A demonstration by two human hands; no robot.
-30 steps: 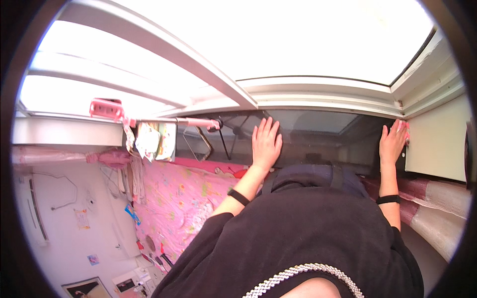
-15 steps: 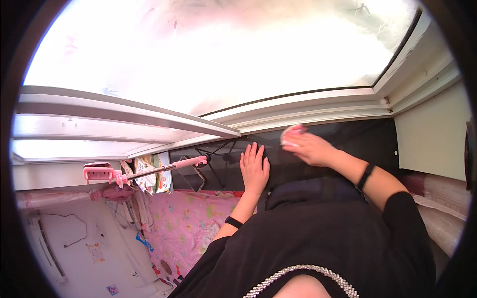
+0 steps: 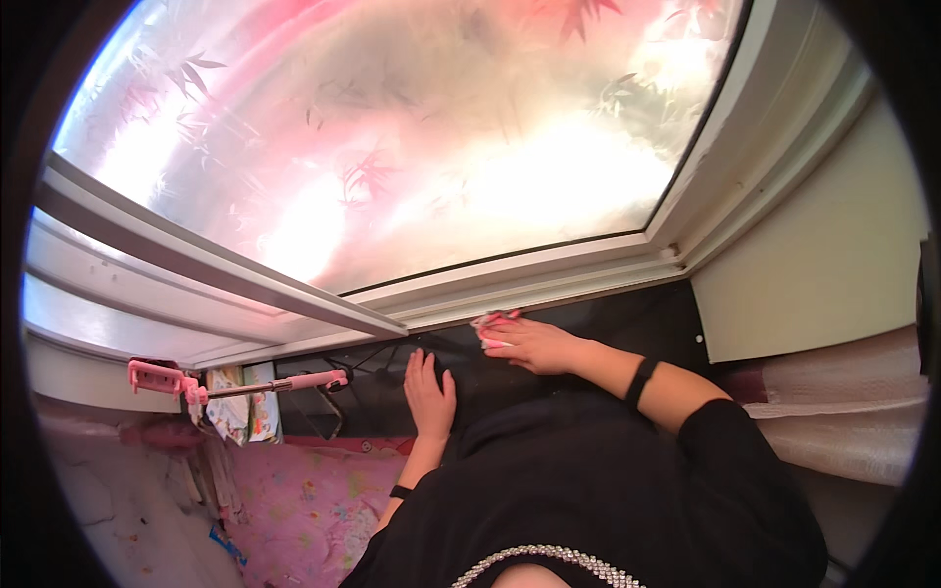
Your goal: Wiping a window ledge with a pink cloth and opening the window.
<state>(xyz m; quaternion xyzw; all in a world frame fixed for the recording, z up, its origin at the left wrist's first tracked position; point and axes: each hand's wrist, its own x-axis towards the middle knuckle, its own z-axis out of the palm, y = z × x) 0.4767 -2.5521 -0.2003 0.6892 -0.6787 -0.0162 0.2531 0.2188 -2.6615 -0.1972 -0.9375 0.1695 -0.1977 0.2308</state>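
On the dark sill (image 3: 642, 318), right hand (image 3: 539, 347) clasps a half-hidden cloth (image 3: 488, 331); left hand (image 3: 429, 400) flat, thumb apart.

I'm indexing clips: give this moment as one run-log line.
left hand: on dark sill | right hand: holding pink-and-white cloth | nearby: pink selfie stick
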